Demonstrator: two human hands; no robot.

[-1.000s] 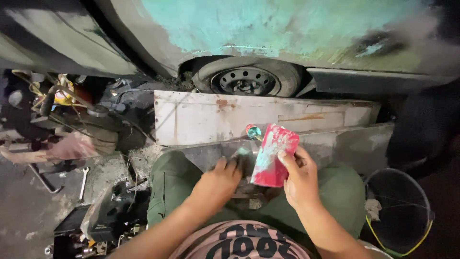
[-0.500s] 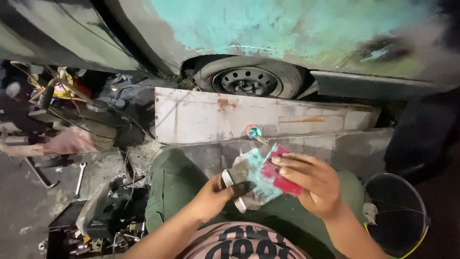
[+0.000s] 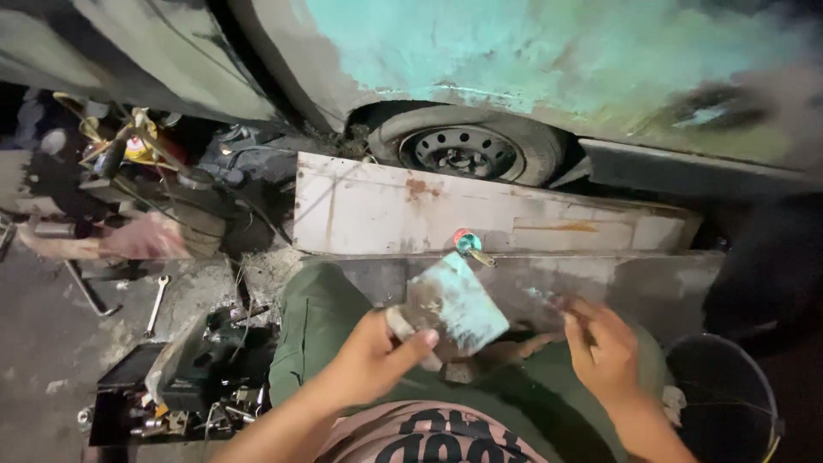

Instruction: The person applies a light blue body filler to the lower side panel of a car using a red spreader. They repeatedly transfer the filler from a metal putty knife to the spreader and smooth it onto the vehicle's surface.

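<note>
My left hand (image 3: 370, 358) grips a flat rectangular block (image 3: 453, 304) smeared with pale teal and grey, tilted up over my lap in green trousers (image 3: 317, 326). My right hand (image 3: 604, 343) is off to the right of the block, blurred, fingers loosely curled; whether it holds anything is unclear. A small screwdriver-like tool with a red and teal handle (image 3: 468, 243) lies on the grey metal panel (image 3: 600, 274) just beyond the block.
A rusty white metal sheet (image 3: 386, 206) leans in front of a car wheel (image 3: 467, 150) under teal-patched bodywork (image 3: 514, 51). Tools and a wrench (image 3: 157, 302) litter the floor at left, with a dark toolbox (image 3: 184, 377). A black bucket (image 3: 729, 403) stands at right.
The pink cloth my right hand held against the block is gone from view. My right hand has pulled away to the right, and my left hand now holds the block alone.
</note>
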